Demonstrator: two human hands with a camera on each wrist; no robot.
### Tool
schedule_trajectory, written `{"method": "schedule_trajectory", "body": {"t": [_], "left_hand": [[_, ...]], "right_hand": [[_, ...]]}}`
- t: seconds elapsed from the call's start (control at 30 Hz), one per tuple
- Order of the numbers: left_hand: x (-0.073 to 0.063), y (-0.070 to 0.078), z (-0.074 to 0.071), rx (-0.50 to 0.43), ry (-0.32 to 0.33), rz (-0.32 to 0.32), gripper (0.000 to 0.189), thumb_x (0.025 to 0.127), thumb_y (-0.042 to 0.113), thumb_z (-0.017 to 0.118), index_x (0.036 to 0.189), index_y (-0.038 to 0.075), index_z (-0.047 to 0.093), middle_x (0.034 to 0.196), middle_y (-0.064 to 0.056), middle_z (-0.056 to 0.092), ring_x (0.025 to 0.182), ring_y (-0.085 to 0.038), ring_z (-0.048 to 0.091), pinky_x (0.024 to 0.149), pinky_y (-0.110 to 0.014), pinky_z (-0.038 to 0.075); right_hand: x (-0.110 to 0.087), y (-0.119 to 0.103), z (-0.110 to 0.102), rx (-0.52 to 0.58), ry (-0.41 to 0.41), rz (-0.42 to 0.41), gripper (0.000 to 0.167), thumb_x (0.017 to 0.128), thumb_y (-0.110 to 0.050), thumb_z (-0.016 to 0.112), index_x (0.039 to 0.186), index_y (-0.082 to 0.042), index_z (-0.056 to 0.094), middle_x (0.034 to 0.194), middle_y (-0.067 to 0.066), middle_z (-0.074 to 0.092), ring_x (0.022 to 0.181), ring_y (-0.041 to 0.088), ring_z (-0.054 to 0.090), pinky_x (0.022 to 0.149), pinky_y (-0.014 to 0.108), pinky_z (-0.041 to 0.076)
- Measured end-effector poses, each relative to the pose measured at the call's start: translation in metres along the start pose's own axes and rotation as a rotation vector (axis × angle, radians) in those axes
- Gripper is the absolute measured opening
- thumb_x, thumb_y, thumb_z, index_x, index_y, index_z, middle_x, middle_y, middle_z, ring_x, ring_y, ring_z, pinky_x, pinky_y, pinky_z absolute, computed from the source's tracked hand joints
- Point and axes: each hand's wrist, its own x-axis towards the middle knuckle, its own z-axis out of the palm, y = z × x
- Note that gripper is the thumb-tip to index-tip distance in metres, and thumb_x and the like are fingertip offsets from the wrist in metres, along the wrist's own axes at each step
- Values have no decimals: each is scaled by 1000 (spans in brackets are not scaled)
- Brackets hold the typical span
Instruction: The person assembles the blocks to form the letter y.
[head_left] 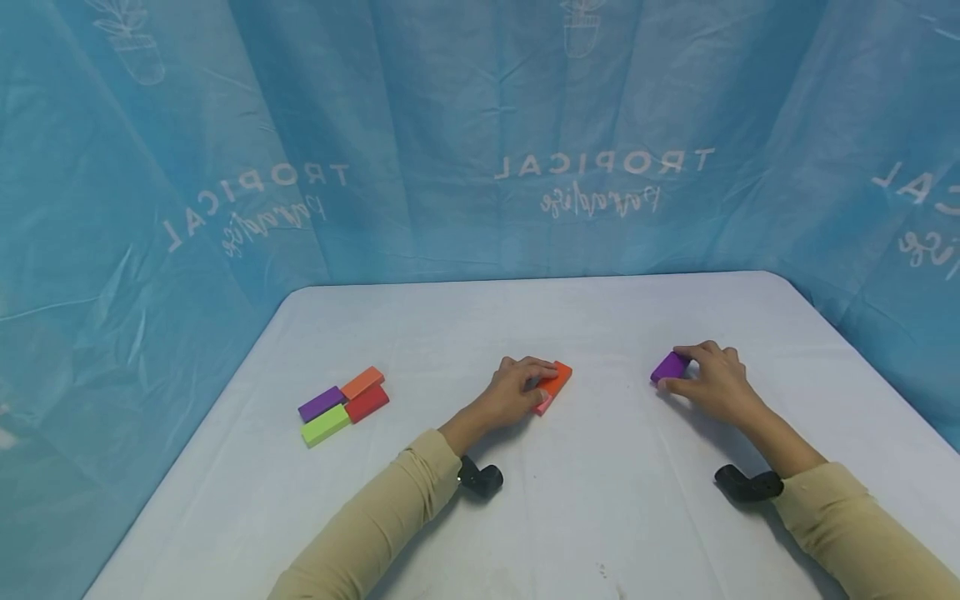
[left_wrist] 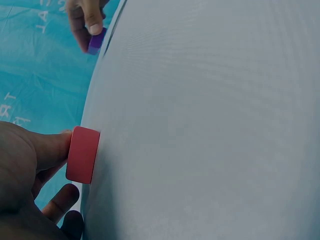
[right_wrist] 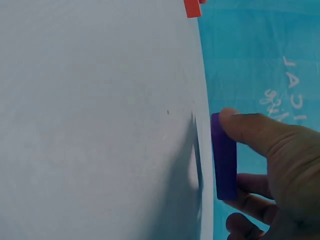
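Near the middle of the table, my left hand (head_left: 513,392) grips an orange-red block (head_left: 557,382) between thumb and fingers. Its reddish end face (left_wrist: 83,155) shows in the left wrist view, with the block down at the tabletop. Over to the right, my right hand (head_left: 716,383) pinches a purple block (head_left: 670,367), thumb on one end and fingers at the other. The right wrist view shows a long side of this purple block (right_wrist: 225,157); whether it touches the table I cannot tell.
At the left of the white-covered table (head_left: 600,500) lie several blocks close together: orange (head_left: 362,382), purple (head_left: 322,404), red (head_left: 367,403) and lime green (head_left: 326,426). A blue printed curtain (head_left: 450,217) hangs behind and at both sides.
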Motion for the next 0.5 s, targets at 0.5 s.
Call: {"method": "schedule_trajectory", "body": {"t": [0.5], "left_hand": [[-1, 0, -1, -5, 5, 15, 37, 90, 11, 61, 127, 18, 60, 138, 7, 52, 106, -18, 39, 90, -32, 33]], "right_hand": [[20, -29, 9, 38, -6, -27, 68, 80, -33, 71, 133, 3, 47, 126, 27, 46, 109, 40, 35, 83, 51, 31]]}}
